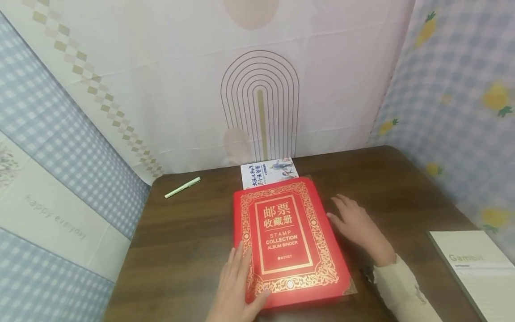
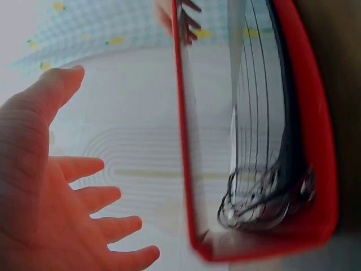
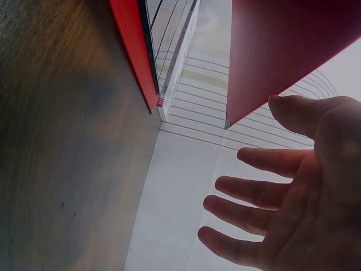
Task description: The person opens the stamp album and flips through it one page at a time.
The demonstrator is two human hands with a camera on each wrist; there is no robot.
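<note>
A red stamp album binder [image 1: 290, 241] with a smooth, slightly glossy hard cover lies flat near the middle of the dark wood-grain table [image 1: 185, 241], its long side running from the near edge towards the back. Gold ornamental borders and gold lettering frame the cover. The left wrist view shows its open end: metal rings and a stack of clear sleeves between the red boards.

The left hand [image 1: 237, 286] rests on the binder's near left corner, fingers straight and flat along the cover's left edge, thumb against its near edge; it grips nothing. The right hand [image 1: 358, 226] lies just beside the binder's right edge, palm down over the table with fingers spread and relaxed, holding nothing; a cream sleeve [image 1: 402, 290] covers the wrist.

A thin white booklet [image 1: 269, 172] with printed characters pokes out from under the binder's far edge. A slim pale green pen [image 1: 182, 187] lies apart near the table's back left corner. A pale notebook with a green spine [image 1: 479, 273] sits at the right edge. Bare wood lies open on the left side and at the back right. Soft patterned fabric [image 1: 257, 89] hangs close round the back and both sides
</note>
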